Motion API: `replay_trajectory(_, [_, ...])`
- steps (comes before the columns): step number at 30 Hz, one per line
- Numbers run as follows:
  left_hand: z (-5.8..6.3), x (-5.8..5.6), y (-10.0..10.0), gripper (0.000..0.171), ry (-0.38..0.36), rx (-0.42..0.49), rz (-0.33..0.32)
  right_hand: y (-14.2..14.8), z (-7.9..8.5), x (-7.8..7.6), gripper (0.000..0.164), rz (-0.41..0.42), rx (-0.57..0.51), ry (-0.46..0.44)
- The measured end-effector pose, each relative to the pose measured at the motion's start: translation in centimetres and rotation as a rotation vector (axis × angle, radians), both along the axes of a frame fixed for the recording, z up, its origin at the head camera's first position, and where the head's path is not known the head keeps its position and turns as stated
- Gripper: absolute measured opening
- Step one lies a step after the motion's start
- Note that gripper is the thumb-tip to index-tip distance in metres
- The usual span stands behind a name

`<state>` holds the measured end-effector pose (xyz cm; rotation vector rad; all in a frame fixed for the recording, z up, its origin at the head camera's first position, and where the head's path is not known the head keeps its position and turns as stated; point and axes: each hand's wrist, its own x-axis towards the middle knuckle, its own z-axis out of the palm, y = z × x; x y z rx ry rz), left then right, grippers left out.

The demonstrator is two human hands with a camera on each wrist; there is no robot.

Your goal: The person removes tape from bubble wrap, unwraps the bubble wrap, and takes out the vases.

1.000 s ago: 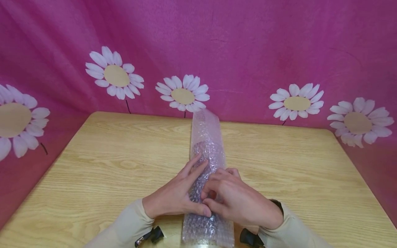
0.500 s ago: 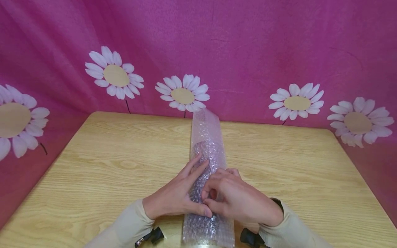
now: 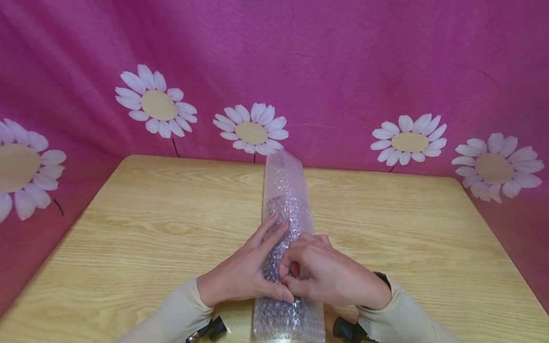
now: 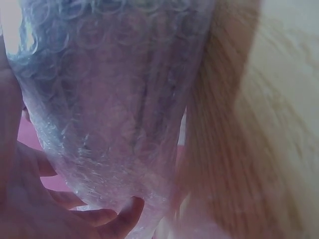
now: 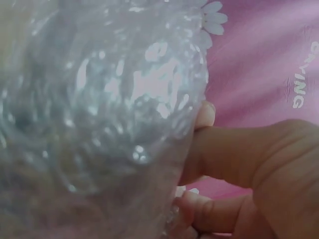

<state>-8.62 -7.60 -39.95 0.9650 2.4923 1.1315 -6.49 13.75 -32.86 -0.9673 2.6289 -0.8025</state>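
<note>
on the wooden table (image 3: 171, 214), we see the bubble-wrapped bundle (image 3: 286, 190) unmoved over the past second, work seemingly held steady, left hand (image 3: 242, 274) resting on it, fingers spread, right hand (image 3: 332, 276) pinching it with curled fingers

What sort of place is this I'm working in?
Likely a makeshift, curtained workspace: a wood-grain table, pink flowered cloth hanging behind and beside it, and bubble wrap on top.

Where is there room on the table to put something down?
The table has two big bare patches: one between the bubble wrap and the left edge, one between it and the right edge. The middle is crowded: the left hand and right hand are on the wrap.
</note>
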Motion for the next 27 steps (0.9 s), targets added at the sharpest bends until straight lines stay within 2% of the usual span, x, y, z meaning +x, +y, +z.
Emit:
replay_trajectory(5, [0.02,0.11,0.0,0.131,-0.002,-0.005,-0.003,-0.05,-0.03,0.01,0.017,0.012,0.008,0.021])
replay_trajectory(13, [0.03,0.18,0.04,0.131,0.005,-0.017,-0.007,0.04,0.05,0.02,0.02,0.018,0.011,-0.022])
replay_trajectory(27, [0.27,0.23,0.2,0.131,-0.002,-0.019,-0.008,0.18,0.14,-0.12,0.02,0.033,0.018,-0.023])
